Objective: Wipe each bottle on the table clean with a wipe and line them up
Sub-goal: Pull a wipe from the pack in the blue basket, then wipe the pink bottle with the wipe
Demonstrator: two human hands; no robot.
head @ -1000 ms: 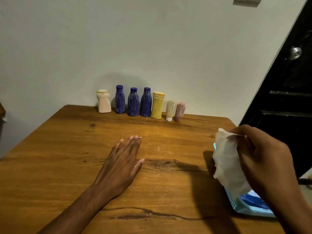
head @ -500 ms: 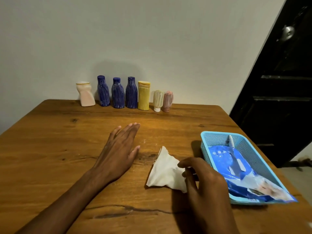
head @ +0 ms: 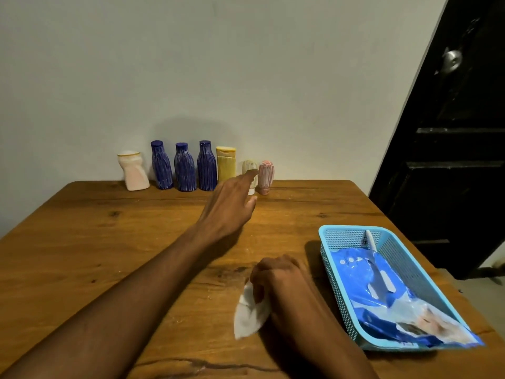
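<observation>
While my left hand [head: 229, 203] reaches out with its fingers straight and spread toward the far end of the row, my right hand [head: 276, 280] rests near me on the table [head: 82, 255], fingers curled round a crumpled white wipe [head: 247, 315]. My leading fingertips are in front of the small cream bottle [head: 250, 168]; I can't tell whether they touch it. Just beside it stands the small pink bottle [head: 266, 176], then leftward the yellow bottle [head: 226, 164], three blue bottles [head: 184, 170] and a pale squat bottle [head: 132, 170], all upright along the wall. To my right a blue basket [head: 336, 236] holds the wipes packet [head: 363, 274]. I judge the wiping hasn't started: wipe in hand, no bottle lifted, all seven still to clean.
</observation>
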